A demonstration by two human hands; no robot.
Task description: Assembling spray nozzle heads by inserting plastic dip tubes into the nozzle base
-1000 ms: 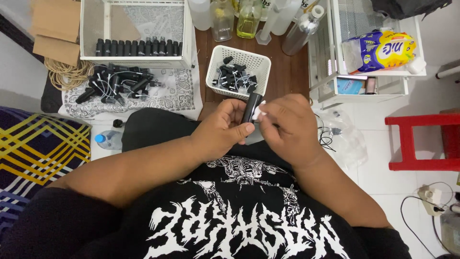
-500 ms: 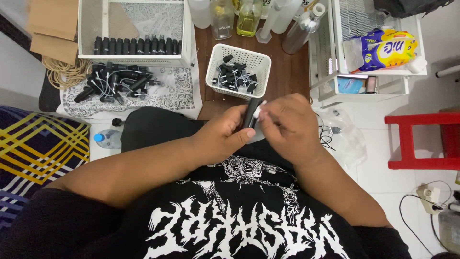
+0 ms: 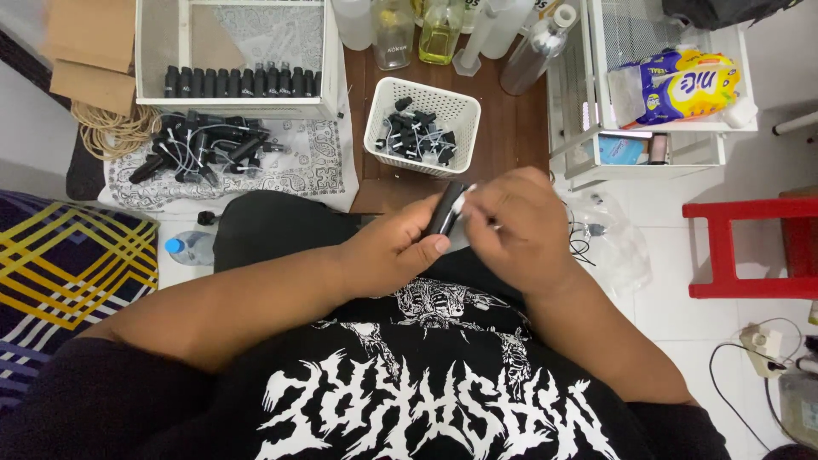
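My left hand (image 3: 396, 251) grips a small black cylindrical bottle (image 3: 445, 209) by its lower part, tilted up to the right. My right hand (image 3: 520, 226) is closed around the bottle's upper end, where something white shows between the fingers. Both hands are held together above my lap, just in front of a white slotted basket (image 3: 383, 102) holding several small black caps with thin tubes.
A white tray (image 3: 158, 51) holds a row of black bottles. Loose black sprayer parts (image 3: 192, 149) lie on a patterned cloth. Clear bottles (image 3: 392, 30) stand on the brown board. A white wire rack (image 3: 673, 140), a red stool (image 3: 750, 247) and a small water bottle (image 3: 189, 247) are around.
Both hands with the black bottle have stayed almost in place; the fingers of my right hand have shifted slightly around the bottle's top.
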